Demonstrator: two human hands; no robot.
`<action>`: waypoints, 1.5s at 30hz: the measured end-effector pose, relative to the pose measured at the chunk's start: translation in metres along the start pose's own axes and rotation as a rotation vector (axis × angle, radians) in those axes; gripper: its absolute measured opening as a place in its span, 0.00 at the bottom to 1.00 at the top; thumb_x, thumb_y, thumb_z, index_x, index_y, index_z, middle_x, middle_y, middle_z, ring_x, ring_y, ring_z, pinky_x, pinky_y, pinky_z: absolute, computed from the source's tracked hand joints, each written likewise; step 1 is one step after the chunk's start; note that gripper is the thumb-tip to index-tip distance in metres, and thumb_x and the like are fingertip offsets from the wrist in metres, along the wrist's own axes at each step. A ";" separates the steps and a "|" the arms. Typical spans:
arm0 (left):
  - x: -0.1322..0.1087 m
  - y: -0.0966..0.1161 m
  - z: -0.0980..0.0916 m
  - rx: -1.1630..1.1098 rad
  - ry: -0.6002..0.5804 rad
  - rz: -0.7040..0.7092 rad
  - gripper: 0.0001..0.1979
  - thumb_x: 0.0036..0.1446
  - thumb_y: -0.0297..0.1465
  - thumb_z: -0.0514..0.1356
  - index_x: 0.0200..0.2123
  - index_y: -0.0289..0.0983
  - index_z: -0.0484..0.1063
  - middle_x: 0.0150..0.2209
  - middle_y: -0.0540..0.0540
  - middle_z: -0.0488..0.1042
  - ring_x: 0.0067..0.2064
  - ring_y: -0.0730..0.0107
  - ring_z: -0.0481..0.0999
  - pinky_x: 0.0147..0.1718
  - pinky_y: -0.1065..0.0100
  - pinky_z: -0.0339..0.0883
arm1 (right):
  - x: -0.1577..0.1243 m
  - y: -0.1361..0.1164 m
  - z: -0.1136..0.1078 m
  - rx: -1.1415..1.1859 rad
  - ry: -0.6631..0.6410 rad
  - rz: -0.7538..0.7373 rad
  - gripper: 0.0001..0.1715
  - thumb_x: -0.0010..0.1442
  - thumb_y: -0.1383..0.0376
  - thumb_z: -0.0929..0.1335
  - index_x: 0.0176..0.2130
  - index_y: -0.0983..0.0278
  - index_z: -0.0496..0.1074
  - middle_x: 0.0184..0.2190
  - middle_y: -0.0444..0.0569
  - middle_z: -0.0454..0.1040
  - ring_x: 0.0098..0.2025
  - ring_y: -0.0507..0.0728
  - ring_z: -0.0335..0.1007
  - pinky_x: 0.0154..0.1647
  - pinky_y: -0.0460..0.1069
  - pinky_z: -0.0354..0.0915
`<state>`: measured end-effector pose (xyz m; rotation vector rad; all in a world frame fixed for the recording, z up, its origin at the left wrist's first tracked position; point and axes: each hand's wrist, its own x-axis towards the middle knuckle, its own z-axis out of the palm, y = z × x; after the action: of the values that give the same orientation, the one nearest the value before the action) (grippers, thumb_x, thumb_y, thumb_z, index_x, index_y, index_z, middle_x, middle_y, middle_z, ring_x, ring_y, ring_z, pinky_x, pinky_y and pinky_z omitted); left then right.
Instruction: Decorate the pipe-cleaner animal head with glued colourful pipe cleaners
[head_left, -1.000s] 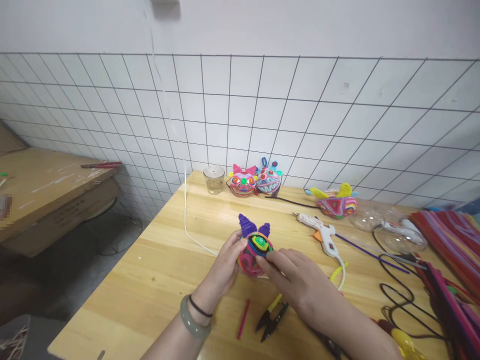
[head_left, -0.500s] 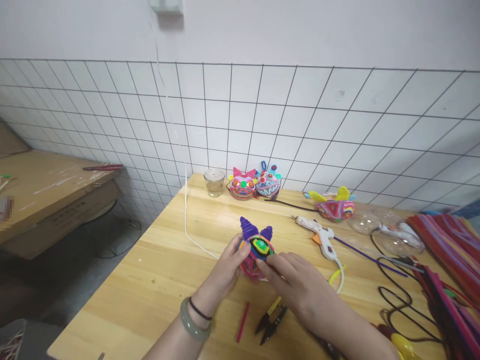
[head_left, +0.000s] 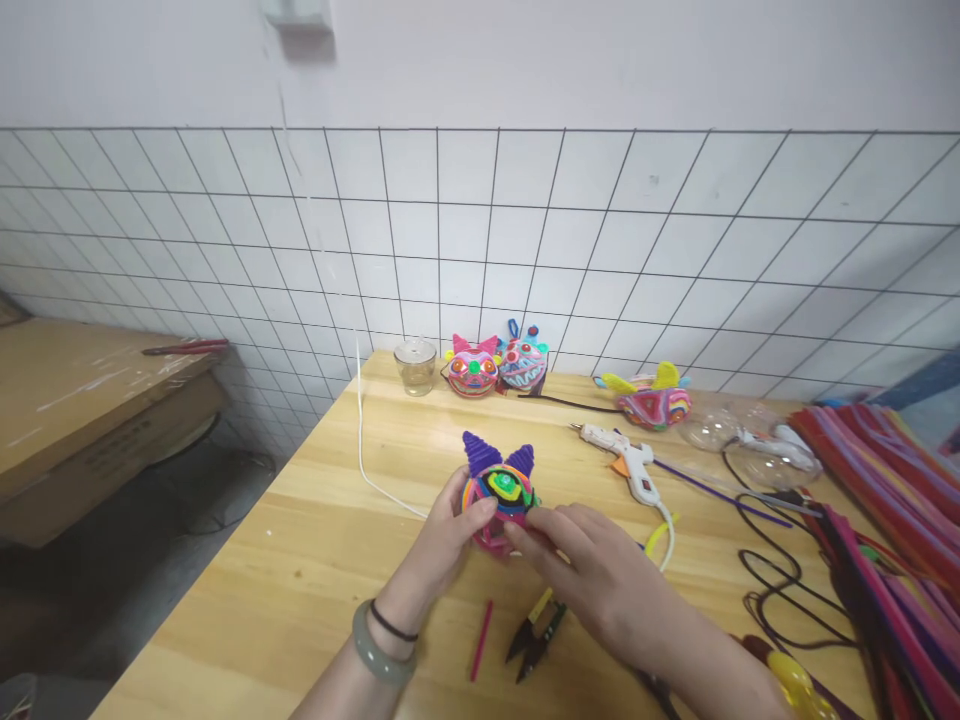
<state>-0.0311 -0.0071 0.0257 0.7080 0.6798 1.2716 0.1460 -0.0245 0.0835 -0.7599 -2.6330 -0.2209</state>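
A round pipe-cleaner figure (head_left: 499,490) with two purple horns and a green, yellow and black spiral face stands on the wooden table (head_left: 315,560). My left hand (head_left: 442,545) cups its left side, fingers curled round it. My right hand (head_left: 585,570) presses on its lower right front with pinched fingertips. A green bangle and a black band sit on my left wrist.
Black snips (head_left: 534,645) and a short pink stick (head_left: 481,640) lie just before my hands. A white glue gun (head_left: 630,465), a glass jar (head_left: 416,365), three finished figures (head_left: 472,367) and piles of pipe cleaners (head_left: 885,480) fill the back and right. A white cord (head_left: 364,450) runs down the left.
The view has shifted slightly, so everything sits a little left and higher. My hands stay on the figure, which has turned a touch between them.
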 end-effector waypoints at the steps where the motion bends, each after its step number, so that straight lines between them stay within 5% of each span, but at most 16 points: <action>1: 0.000 0.001 0.000 -0.001 0.010 0.004 0.24 0.43 0.34 0.70 0.45 0.38 0.73 0.42 0.43 0.78 0.41 0.62 0.76 0.44 0.64 0.67 | -0.002 0.000 0.000 -0.010 0.019 -0.003 0.21 0.70 0.68 0.53 0.45 0.65 0.71 0.36 0.53 0.75 0.30 0.55 0.66 0.29 0.50 0.63; 24: 0.001 -0.005 -0.006 0.017 -0.103 -0.007 0.24 0.49 0.37 0.66 0.49 0.36 0.69 0.40 0.41 0.78 0.36 0.64 0.77 0.36 0.66 0.69 | -0.007 0.005 -0.005 -0.070 0.097 -0.057 0.23 0.69 0.71 0.52 0.47 0.69 0.71 0.35 0.56 0.75 0.31 0.56 0.67 0.30 0.51 0.65; 32: -0.002 0.002 -0.001 0.010 -0.140 -0.032 0.32 0.41 0.47 0.68 0.47 0.36 0.72 0.42 0.40 0.77 0.38 0.60 0.77 0.38 0.64 0.69 | -0.008 0.006 -0.005 -0.060 0.097 -0.035 0.21 0.69 0.71 0.53 0.46 0.70 0.71 0.35 0.55 0.76 0.31 0.56 0.66 0.30 0.51 0.63; 45: 0.000 -0.003 -0.008 0.074 -0.109 -0.005 0.30 0.39 0.35 0.73 0.47 0.35 0.71 0.43 0.40 0.77 0.43 0.60 0.75 0.45 0.62 0.67 | -0.012 0.005 0.003 -0.014 0.126 0.018 0.21 0.68 0.71 0.54 0.50 0.66 0.70 0.38 0.55 0.78 0.32 0.56 0.72 0.31 0.50 0.68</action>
<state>-0.0353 -0.0066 0.0187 0.8301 0.6415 1.1988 0.1567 -0.0256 0.0765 -0.7487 -2.5078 -0.2730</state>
